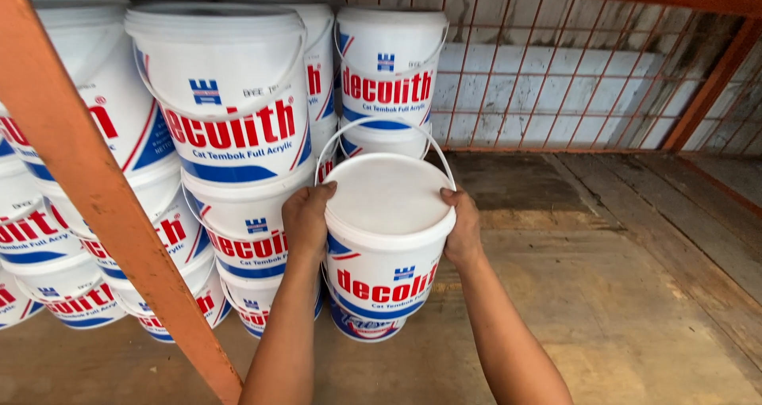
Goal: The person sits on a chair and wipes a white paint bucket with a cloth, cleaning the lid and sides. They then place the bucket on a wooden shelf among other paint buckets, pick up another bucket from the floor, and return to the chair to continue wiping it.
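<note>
Both hands hold one white bucket [386, 238] with red and blue print, in the middle of the view. The left hand [305, 218] is spread flat on the bucket's side at 9 o'clock, thumb up on the lid. The right hand [463, 229] is spread on the side at 3 o'clock, thumb also on the rim. The thin handle [381, 129] stands up over the lid.

The bucket sits on top of another bucket [361, 326], which stands on the wooden shelf [603, 294]. At 9 o'clock, just beside it, are tall stacks of the same buckets [230, 135]. An orange bar [103, 191] crosses at 8 o'clock.

To do this well, I think both hands should press in the same amount, so the bucket stays flat and does not tip. Its bottom should sit right in the middle of the lid below. It should stay close to the stack beside it but not bump it. The fingers should stay on the sides, not under the bottom, so they do not get pinched.
</note>
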